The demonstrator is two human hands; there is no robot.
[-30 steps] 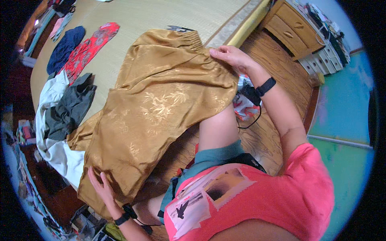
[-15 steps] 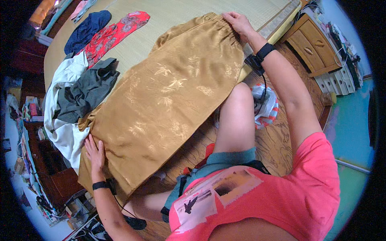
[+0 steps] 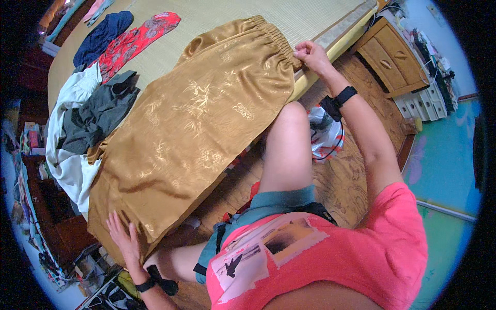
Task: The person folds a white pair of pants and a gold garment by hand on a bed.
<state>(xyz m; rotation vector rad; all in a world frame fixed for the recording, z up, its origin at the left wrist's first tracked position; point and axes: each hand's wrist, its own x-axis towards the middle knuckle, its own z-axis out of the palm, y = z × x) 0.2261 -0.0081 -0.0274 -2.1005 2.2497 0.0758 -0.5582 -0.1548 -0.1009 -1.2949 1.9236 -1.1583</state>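
Gold satin trousers (image 3: 188,121) with a shiny leaf pattern lie spread from the bed edge across toward my lap, their gathered elastic waistband at the far right end. At the waistband's near corner my right hand (image 3: 315,59) has thumb and fingers pinched together on the cloth edge. My left hand (image 3: 124,238) rests flat with fingers spread on the lower leg of the trousers, close to the hem.
Left of the trousers lie a dark grey garment (image 3: 98,116), a white garment (image 3: 72,175), a red patterned garment (image 3: 139,44) and a navy one (image 3: 103,39) on the matted bed (image 3: 217,13). A wooden drawer cabinet (image 3: 390,57) and a plastic bag (image 3: 326,135) stand right.
My left hand has slid down along the trouser leg toward the hem. My right hand has shifted down a little at the waistband, its fingers now pinched. The cloth shows more creases.
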